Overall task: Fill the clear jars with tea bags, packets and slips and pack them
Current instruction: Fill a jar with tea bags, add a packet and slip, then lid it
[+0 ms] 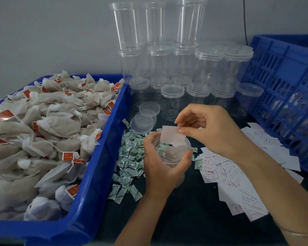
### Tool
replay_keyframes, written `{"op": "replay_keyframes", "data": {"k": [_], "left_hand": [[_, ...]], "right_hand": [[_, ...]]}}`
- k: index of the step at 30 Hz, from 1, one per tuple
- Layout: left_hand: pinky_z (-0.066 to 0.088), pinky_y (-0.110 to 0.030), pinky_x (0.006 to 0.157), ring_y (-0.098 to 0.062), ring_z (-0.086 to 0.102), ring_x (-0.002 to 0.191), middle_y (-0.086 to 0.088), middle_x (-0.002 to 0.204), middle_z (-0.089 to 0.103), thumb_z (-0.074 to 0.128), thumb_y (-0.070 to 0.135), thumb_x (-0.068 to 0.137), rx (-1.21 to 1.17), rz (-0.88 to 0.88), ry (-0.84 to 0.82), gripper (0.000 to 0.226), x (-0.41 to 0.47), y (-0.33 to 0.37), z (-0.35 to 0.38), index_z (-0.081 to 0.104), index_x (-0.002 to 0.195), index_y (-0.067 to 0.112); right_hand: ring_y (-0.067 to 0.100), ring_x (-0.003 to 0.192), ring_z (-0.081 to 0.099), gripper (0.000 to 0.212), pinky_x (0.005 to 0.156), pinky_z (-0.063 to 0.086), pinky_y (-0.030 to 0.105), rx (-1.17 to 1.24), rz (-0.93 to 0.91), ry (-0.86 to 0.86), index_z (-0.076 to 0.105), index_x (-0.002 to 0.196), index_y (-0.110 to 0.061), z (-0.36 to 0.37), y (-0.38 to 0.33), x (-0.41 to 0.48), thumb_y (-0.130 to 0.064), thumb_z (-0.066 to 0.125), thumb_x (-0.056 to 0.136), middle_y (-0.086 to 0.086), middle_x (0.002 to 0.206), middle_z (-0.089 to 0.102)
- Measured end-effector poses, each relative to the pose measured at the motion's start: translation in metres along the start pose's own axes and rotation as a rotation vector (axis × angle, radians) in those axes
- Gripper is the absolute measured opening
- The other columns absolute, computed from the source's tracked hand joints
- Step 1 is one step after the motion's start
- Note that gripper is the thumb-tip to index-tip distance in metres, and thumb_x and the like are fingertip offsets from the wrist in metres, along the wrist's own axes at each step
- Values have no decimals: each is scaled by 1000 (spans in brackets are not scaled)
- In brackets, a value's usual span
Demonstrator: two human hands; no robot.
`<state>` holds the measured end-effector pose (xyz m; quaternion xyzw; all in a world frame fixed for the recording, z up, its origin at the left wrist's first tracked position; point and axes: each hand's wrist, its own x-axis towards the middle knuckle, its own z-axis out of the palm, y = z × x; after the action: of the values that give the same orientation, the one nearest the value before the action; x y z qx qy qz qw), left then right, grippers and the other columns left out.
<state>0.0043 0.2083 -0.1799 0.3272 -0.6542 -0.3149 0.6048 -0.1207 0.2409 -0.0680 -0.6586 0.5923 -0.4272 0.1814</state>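
- The dark counter [194, 210] lies under both hands and carries everything.
- A big blue plastic tub [103, 153], heaped with pale mesh tea bags with red tags [48, 125], sits just left of the left hand.
- A blue slotted plastic crate [283, 82] stands right of the right hand and beyond it. Judging by the task, this is probably where filled jars get packed.
- Stacked, lidded clear plastic jars [167, 64], seemingly empty, stand beyond both hands against the wall.
- A heap of small green-and-white packets [132, 157] lies just beside the left hand, between it and the tub.
- Loose white printed paper slips [220, 167] lie scattered under and beside the right forearm.
- The left hand [160, 167] grips an open clear plastic jar [182, 148], fingers and thumb curled round its wall. The jar holds at least one tea bag and what looks like a green packet.
- Two loose clear round lids [141, 124] rest just beyond the left hand.
- The right hand [210, 128] pinches one pale paper slip [171, 137] between thumb and fingertips, right over the jar's mouth.
- The step in hand looks like the slip going in, which is likely the last item for this jar.
- The next move calls for lowering the slip past the rim and letting go, keeping it clear of the left thumb. After that comes reaching beyond the left hand for a lid.
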Motion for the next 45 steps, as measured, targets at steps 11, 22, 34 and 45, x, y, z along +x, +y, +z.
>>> {"op": "replay_keyframes", "data": {"k": [11, 22, 34, 45], "left_hand": [[41, -18, 97, -9, 52, 114, 15, 118, 50, 75, 41, 68, -4, -23, -16, 67, -1, 0, -1, 44, 120, 14], [36, -9, 98, 0, 44, 125, 16, 133, 43, 84, 50, 56, -76, -192, -197, 101, -10, -8, -13, 30, 136, 24], [43, -4, 82, 9, 53, 110, 34, 112, 53, 90, 32, 53, -81, -336, -316, 82, -15, -4, -24, 43, 119, 39], [51, -12, 76, -2, 59, 107, 23, 113, 53, 90, 20, 60, -123, -33, -282, 86, 41, 75, 16, 39, 130, 19]], "right_hand": [[7, 101, 47, 30, 99, 26, 16, -465, -49, -288, 76, 87, -31, 5, 1, -2, -5, 63, 94, -10, 88, 65], [21, 128, 41, 61, 114, 23, 39, -598, 105, -649, 75, 102, -39, 1, 2, 1, 11, 42, 88, -14, 116, 67], [-18, 105, 53, 31, 85, 35, -2, -249, -23, -166, 72, 114, -23, -24, -7, -5, -8, 47, 103, -15, 115, 68], [-13, 97, 54, 93, 68, 42, 13, -376, -52, -31, 43, 130, -53, -85, -42, -26, -99, 47, 50, -31, 112, 57]]}}
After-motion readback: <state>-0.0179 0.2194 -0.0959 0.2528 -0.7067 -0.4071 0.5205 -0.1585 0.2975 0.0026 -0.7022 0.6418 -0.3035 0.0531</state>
